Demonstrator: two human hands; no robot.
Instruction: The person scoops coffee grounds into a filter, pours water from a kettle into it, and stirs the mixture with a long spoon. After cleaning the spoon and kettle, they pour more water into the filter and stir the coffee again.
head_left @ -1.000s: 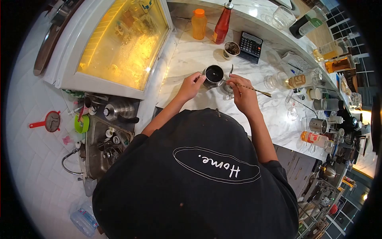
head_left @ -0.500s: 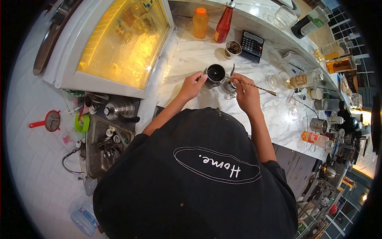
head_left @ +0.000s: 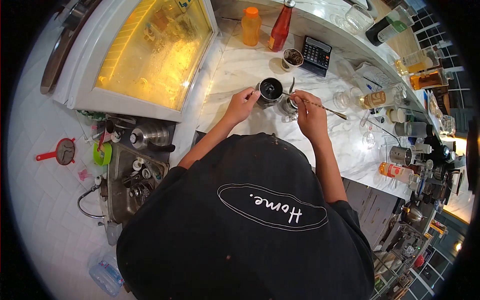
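On the marble counter (head_left: 240,65) stands a metal cup (head_left: 270,92) with dark liquid inside. My left hand (head_left: 243,104) grips the cup's left side. My right hand (head_left: 309,111) pinches a long thin bar spoon (head_left: 325,108); its handle points right and its tip dips into the cup. A small metal jigger (head_left: 290,106) stands just right of the cup, partly hidden by my right hand.
A lit glass display case (head_left: 150,50) stands at the left. At the back are an orange bottle (head_left: 250,26), a red sauce bottle (head_left: 280,30), a paper cup (head_left: 292,59) and a calculator (head_left: 317,52). Bottles and glasses crowd the right. A sink (head_left: 131,182) lies lower left.
The spoon's tip has moved around inside the cup. Both hands have shifted only slightly and the cup stays in place.
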